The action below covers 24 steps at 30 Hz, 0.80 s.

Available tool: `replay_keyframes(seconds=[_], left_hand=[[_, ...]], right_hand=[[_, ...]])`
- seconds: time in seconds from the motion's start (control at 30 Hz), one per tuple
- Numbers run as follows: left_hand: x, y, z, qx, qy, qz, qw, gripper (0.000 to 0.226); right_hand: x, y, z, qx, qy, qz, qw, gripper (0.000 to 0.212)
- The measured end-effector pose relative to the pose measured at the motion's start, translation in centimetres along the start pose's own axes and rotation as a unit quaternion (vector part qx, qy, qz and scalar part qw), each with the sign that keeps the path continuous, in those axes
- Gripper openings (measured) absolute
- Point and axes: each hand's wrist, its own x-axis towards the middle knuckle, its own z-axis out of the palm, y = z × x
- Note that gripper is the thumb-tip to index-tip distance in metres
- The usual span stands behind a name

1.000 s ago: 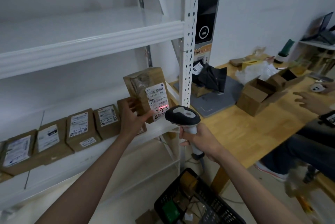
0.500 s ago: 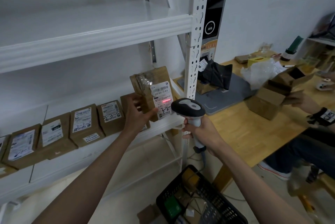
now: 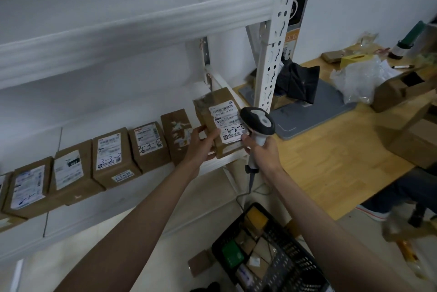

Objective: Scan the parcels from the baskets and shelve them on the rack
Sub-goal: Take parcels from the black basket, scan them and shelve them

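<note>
My left hand (image 3: 203, 142) grips a brown cardboard parcel (image 3: 218, 121) with a white label, holding it at the right end of the white rack shelf (image 3: 71, 218). Whether the parcel touches the shelf I cannot tell. My right hand (image 3: 262, 152) grips a black and grey barcode scanner (image 3: 258, 123) by its handle, right beside the parcel's label. Several labelled brown parcels (image 3: 111, 157) stand in a row on the same shelf to the left. A black basket (image 3: 283, 265) with more parcels sits on the floor below my right arm.
The rack's white upright post (image 3: 272, 60) stands just behind the scanner. An upper shelf beam (image 3: 118, 31) runs overhead. To the right is a wooden table (image 3: 331, 154) with open cartons, a plastic bag and a grey pad. Another person's leg (image 3: 402, 187) is at the table's edge.
My left hand lowered the parcel toward the right end of the shelf row. The scanner's red light on the label is gone. The view shifted so the rack sits further right.
</note>
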Motion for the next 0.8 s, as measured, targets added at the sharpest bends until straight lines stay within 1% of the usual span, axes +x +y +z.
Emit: replay_keyframes(seconds=[0.07, 0.17, 0.23, 0.3, 0.4, 0.43, 0.6, 0.73, 0.8], left_hand=[[1.4, -0.6, -0.3, 0.026, 0.009, -0.019, 0.999, 0.045], [3.3, -1.6, -0.5, 0.097, 0.034, -0.007, 0.995, 0.025], [4.4, -2.0, -0.7, 0.129, 0.041, -0.011, 0.991, 0.021], [5.2, -2.0, -1.1, 0.154, 0.032, -0.023, 0.987, 0.026], [6.1, -1.7, -1.7, 0.177, 0.008, -0.025, 0.984, 0.035], [6.4, -1.7, -1.8, 0.184, 0.004, -0.022, 0.983, 0.039], [7.5, -2.3, -2.1, 0.219, 0.013, -0.003, 0.976, 0.039], [7.8, -2.5, -2.7, 0.210, 0.014, -0.006, 0.978, 0.043], [7.7, -2.2, -2.9, 0.220, 0.038, 0.024, 0.974, 0.044]], right_hand=[[1.0, 0.6, 1.1, -0.010, -0.005, 0.010, 1.000, 0.019], [2.5, 1.7, 3.1, -0.019, 0.003, 0.040, 0.999, 0.027], [3.4, 2.4, 4.3, -0.025, 0.018, 0.059, 0.998, 0.029], [4.5, 3.1, 5.4, -0.023, 0.023, 0.084, 0.996, 0.027], [5.7, 3.8, 6.4, -0.019, 0.019, 0.122, 0.992, 0.014], [6.0, 4.0, 6.7, -0.016, 0.020, 0.130, 0.991, 0.013], [7.3, 4.8, 7.3, -0.030, 0.031, 0.131, 0.991, 0.024], [7.5, 5.7, 7.3, -0.034, 0.030, 0.162, 0.986, 0.014], [7.2, 6.0, 6.8, -0.028, 0.037, 0.173, 0.984, 0.019]])
